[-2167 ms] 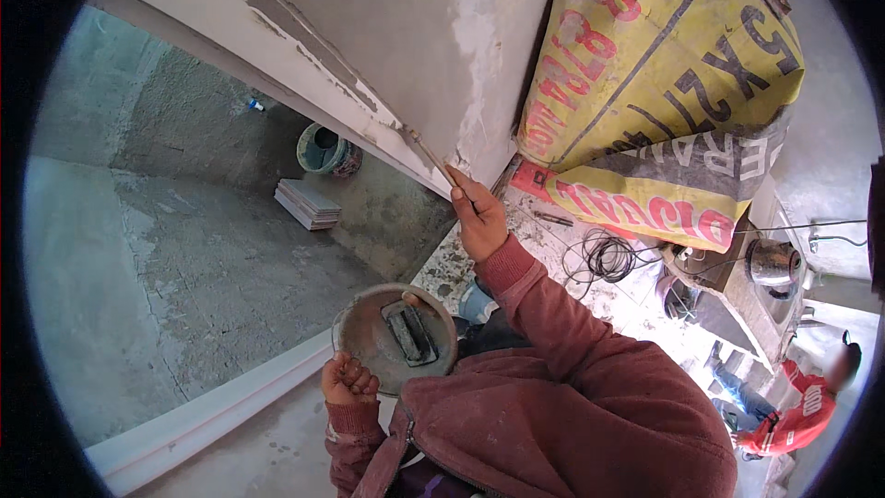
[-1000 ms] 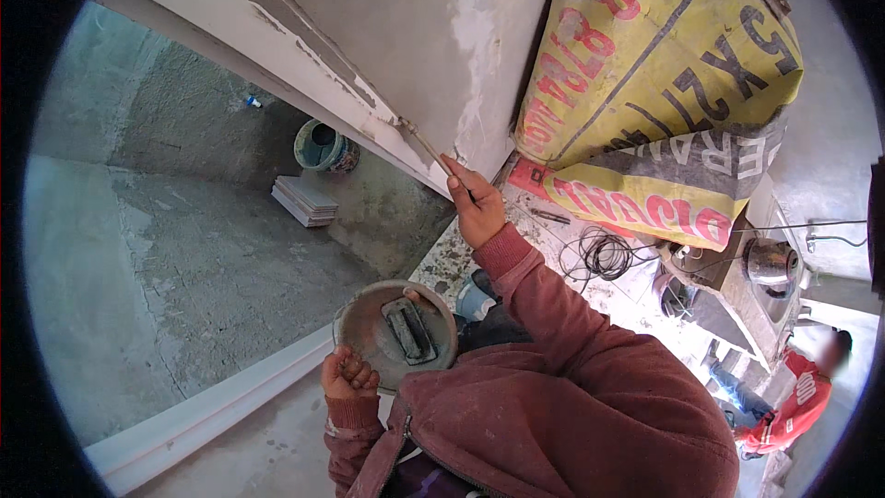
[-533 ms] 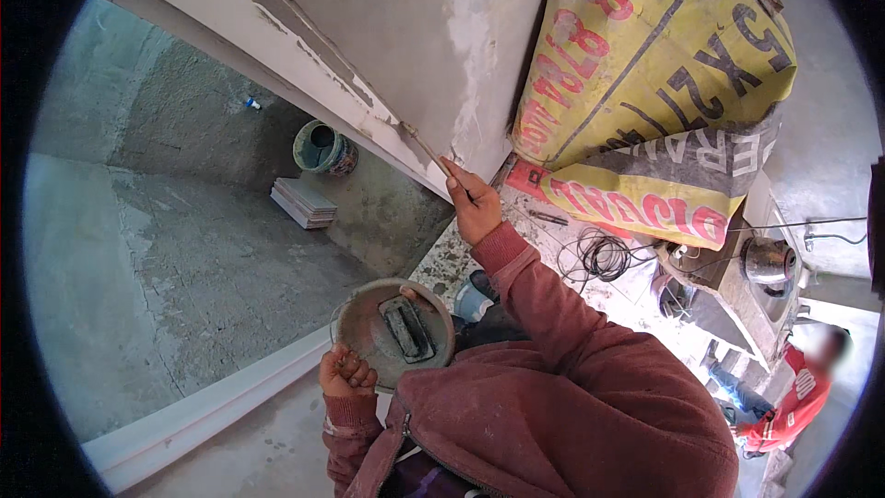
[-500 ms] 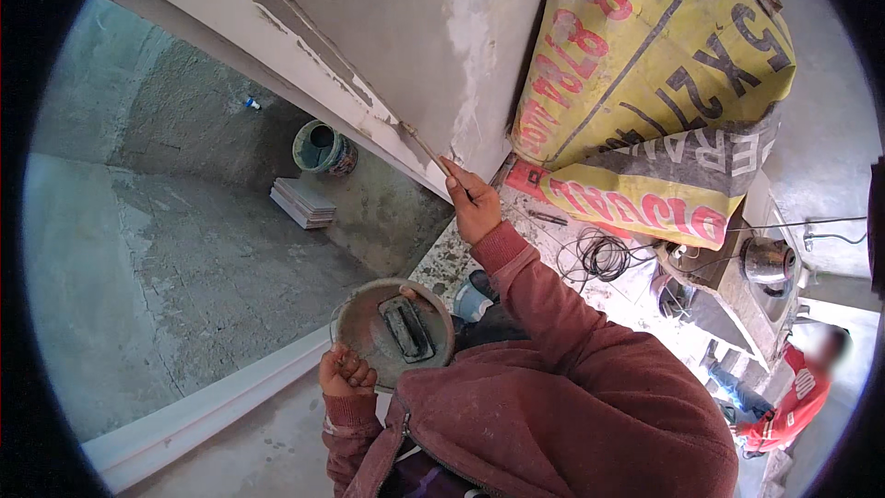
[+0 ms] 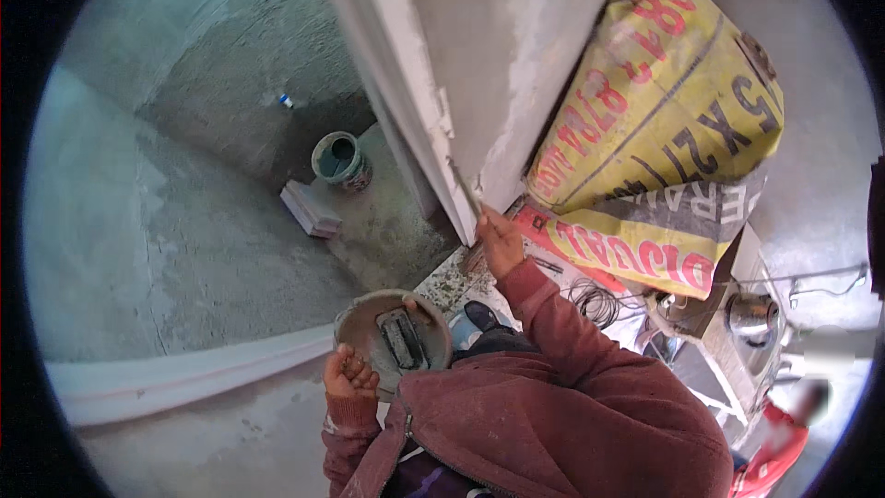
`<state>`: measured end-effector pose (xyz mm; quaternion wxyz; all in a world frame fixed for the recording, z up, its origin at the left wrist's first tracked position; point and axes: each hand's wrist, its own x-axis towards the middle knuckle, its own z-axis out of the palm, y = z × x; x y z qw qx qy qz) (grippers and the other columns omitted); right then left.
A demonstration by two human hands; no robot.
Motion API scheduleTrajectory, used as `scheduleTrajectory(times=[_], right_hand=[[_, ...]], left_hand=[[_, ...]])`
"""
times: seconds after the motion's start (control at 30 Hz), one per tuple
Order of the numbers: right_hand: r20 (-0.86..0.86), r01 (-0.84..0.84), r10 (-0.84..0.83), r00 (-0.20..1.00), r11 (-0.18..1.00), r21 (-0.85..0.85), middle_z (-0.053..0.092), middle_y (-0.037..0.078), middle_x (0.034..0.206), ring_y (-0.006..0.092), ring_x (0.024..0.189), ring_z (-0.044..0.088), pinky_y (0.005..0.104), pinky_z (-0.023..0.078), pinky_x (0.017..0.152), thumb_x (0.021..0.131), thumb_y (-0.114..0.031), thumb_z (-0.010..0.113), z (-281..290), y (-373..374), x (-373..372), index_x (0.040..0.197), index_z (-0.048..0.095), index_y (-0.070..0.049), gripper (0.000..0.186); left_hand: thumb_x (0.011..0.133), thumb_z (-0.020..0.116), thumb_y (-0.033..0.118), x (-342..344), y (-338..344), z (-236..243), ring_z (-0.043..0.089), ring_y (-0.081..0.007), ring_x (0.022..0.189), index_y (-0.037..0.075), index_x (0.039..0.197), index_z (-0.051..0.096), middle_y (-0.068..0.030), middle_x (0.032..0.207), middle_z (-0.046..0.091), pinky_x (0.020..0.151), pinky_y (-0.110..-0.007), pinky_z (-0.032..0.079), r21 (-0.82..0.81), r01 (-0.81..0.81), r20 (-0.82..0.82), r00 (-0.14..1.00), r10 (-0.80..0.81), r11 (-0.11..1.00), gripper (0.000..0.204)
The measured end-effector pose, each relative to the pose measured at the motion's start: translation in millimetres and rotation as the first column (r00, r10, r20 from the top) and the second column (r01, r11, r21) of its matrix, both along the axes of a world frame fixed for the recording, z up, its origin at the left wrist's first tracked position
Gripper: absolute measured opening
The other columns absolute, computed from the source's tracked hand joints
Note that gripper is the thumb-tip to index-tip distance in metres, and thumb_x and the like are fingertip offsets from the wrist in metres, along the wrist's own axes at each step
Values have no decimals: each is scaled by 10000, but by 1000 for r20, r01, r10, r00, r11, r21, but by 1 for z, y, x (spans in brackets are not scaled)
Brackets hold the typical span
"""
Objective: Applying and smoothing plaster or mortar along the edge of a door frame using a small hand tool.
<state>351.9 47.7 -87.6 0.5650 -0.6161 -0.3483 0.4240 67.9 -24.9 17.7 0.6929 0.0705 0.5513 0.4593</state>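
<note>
My left hand (image 5: 351, 373) is closed at the near left edge of a round bucket (image 5: 353, 315), held against my front. Inside the bucket lies a dark rectangular tool (image 5: 403, 339) with a raised bar, possibly a float. My right hand (image 5: 501, 240) is reaching forward, its fingers wrapped round a thin, stick-like tool (image 5: 468, 188). The tool's far end meets the edge of the pale door frame (image 5: 441, 143), beside the plastered wall (image 5: 489, 65). Whether that end has a blade or bristles is too small to tell.
Left of the frame, a paint bucket (image 5: 339, 164) and stacked tiles (image 5: 311, 210) stand on the floor. A yellow printed sheet (image 5: 645, 120) hangs at the right wall. Coiled cable (image 5: 595, 302) lies on the floor. A person in red (image 5: 774, 452) is at the lower right.
The view has turned, so the frame looks steeper and the sheet sits lower. My right hand and its tool appear lower and further right. The left hand keeps hold of the bucket.
</note>
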Motion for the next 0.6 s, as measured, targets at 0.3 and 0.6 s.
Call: scheduleTrajectory(times=[0.3,0.6], right_hand=[[604,-748,791,-101,340,-571,611,160,687,331,671,607,411,487,626,684,-113,535,17,-34,-110,766,652,-44,159],[729,-779,644,-229,328,-534,601,182,688,333,676,605,402,491,592,694,-121,514,44,-24,-166,696,631,-32,147]], left_hand=[[823,476,249,-17,17,15,247,-52,393,136,750,485,77,501,271,376,-213,211,35,1,121,993,-5,999,135],[815,517,268,-56,-2,17,230,-41,381,143,760,479,90,494,248,381,-204,201,123,-102,172,982,80,987,141]])
